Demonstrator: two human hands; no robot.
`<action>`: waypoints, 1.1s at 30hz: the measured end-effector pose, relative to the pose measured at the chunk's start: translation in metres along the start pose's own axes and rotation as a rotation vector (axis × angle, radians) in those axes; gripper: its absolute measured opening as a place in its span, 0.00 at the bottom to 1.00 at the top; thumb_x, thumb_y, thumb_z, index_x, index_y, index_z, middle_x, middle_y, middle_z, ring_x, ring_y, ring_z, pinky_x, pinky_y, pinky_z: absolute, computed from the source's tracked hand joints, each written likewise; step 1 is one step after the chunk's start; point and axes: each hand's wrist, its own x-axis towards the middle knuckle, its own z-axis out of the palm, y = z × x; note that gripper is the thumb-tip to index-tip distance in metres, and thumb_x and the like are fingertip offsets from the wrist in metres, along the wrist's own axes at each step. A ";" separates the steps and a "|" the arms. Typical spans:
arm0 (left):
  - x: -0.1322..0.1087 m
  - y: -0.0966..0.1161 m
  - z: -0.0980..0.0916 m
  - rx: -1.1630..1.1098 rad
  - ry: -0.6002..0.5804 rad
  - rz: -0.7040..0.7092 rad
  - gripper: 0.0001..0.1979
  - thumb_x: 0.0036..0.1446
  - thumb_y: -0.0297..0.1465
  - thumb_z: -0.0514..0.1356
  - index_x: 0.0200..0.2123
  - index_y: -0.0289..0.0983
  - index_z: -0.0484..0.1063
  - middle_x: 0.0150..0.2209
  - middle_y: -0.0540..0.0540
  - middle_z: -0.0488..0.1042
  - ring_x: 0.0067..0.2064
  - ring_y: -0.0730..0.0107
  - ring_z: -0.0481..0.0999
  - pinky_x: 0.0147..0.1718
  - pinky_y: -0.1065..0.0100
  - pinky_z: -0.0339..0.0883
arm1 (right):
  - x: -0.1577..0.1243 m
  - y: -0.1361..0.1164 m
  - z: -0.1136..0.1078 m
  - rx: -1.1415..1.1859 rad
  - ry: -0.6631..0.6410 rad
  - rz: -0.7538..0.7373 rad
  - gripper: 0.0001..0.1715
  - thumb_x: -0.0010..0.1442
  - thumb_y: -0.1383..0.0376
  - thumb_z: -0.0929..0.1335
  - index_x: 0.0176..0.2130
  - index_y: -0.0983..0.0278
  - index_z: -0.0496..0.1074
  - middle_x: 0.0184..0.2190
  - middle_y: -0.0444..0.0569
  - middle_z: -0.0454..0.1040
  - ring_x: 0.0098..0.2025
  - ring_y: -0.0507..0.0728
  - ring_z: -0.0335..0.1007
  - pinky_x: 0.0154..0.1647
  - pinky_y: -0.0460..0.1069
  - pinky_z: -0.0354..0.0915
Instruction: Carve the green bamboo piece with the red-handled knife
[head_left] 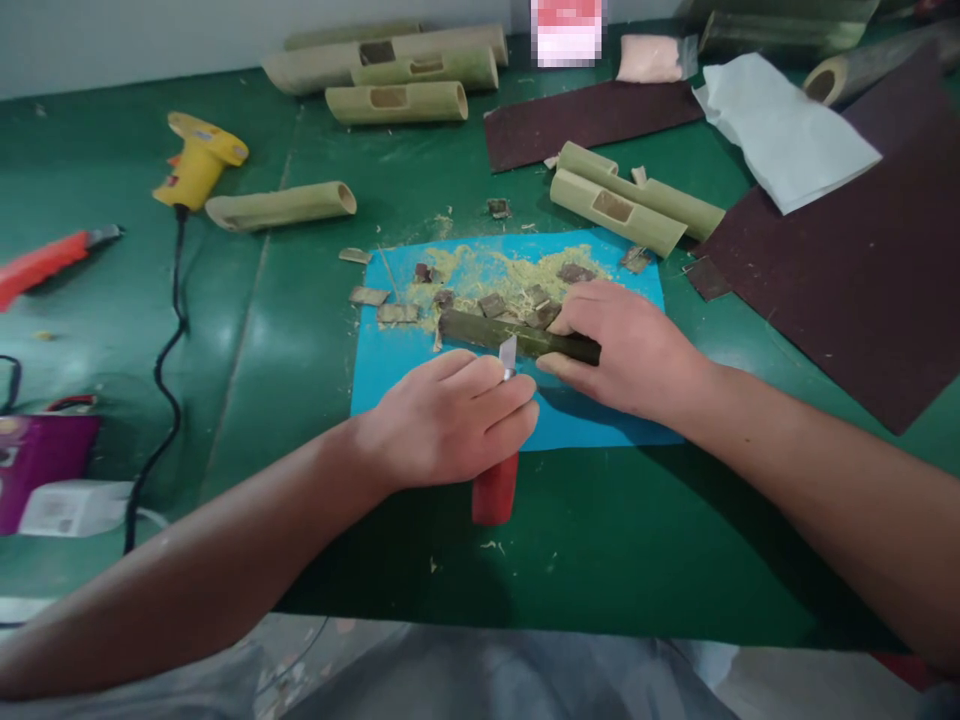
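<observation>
My left hand is closed round the red handle of a utility knife. Its short blade points away from me and reaches the near side of a dark green bamboo tube. My right hand grips the right end of that tube between thumb and fingers and covers part of it. The tube lies across a blue sheet. Just beyond it are pale shavings and several small cut bamboo pieces.
Cut bamboo tubes with square openings lie at the back, others at right. A yellow glue gun with a black cord stands left. Also about are a red tool, brown sandpaper sheets and a white cloth.
</observation>
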 end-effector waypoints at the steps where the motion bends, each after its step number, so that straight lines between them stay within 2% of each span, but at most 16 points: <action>1: -0.001 0.000 0.001 -0.009 0.022 -0.020 0.12 0.68 0.21 0.56 0.32 0.38 0.73 0.33 0.50 0.81 0.29 0.68 0.65 0.27 0.63 0.60 | 0.000 0.000 0.000 0.002 -0.003 0.005 0.11 0.61 0.62 0.70 0.30 0.61 0.66 0.31 0.46 0.66 0.37 0.56 0.60 0.39 0.53 0.57; 4: -0.004 -0.001 0.001 -0.046 0.102 -0.075 0.07 0.67 0.23 0.58 0.40 0.38 0.75 0.40 0.48 0.83 0.31 0.69 0.70 0.28 0.64 0.65 | 0.000 0.000 -0.001 -0.003 -0.012 0.011 0.13 0.61 0.61 0.71 0.30 0.60 0.65 0.31 0.46 0.66 0.36 0.57 0.59 0.39 0.53 0.56; 6: -0.006 -0.001 0.001 -0.074 0.128 -0.101 0.07 0.67 0.23 0.59 0.46 0.37 0.75 0.43 0.45 0.84 0.33 0.67 0.74 0.30 0.64 0.69 | 0.000 0.001 -0.001 -0.011 -0.010 0.000 0.14 0.62 0.60 0.71 0.30 0.60 0.64 0.31 0.46 0.66 0.37 0.57 0.60 0.38 0.52 0.56; 9: -0.007 0.000 0.000 -0.089 0.101 -0.109 0.10 0.67 0.23 0.58 0.49 0.36 0.74 0.46 0.42 0.83 0.37 0.66 0.78 0.34 0.64 0.73 | -0.001 0.002 -0.001 -0.020 0.013 -0.014 0.14 0.62 0.60 0.70 0.30 0.60 0.63 0.30 0.46 0.65 0.36 0.57 0.60 0.38 0.52 0.56; 14: -0.004 -0.002 0.000 -0.003 0.124 -0.093 0.09 0.66 0.22 0.59 0.44 0.39 0.76 0.45 0.49 0.85 0.35 0.68 0.74 0.33 0.65 0.71 | -0.003 0.001 0.000 -0.041 0.114 -0.029 0.14 0.62 0.60 0.70 0.29 0.59 0.62 0.30 0.46 0.66 0.36 0.56 0.60 0.37 0.52 0.58; 21: -0.003 0.000 -0.002 0.108 0.198 -0.107 0.09 0.65 0.24 0.61 0.37 0.45 0.76 0.44 0.57 0.85 0.37 0.67 0.72 0.34 0.64 0.70 | -0.008 -0.009 -0.002 -0.040 0.271 -0.004 0.10 0.63 0.58 0.70 0.32 0.59 0.68 0.33 0.48 0.71 0.38 0.58 0.68 0.39 0.53 0.62; 27: -0.007 -0.002 -0.005 0.079 0.216 -0.057 0.07 0.65 0.25 0.63 0.38 0.45 0.77 0.45 0.55 0.85 0.38 0.67 0.73 0.35 0.63 0.71 | -0.012 -0.012 -0.002 0.003 0.254 0.027 0.13 0.63 0.54 0.71 0.37 0.61 0.71 0.31 0.46 0.73 0.31 0.54 0.67 0.34 0.50 0.61; 33: -0.020 -0.002 0.004 0.052 0.273 -0.064 0.08 0.68 0.27 0.60 0.42 0.48 0.76 0.47 0.55 0.85 0.40 0.67 0.75 0.38 0.62 0.72 | -0.012 -0.008 -0.001 0.105 0.229 -0.027 0.15 0.64 0.53 0.72 0.37 0.61 0.71 0.29 0.43 0.73 0.30 0.52 0.65 0.34 0.49 0.62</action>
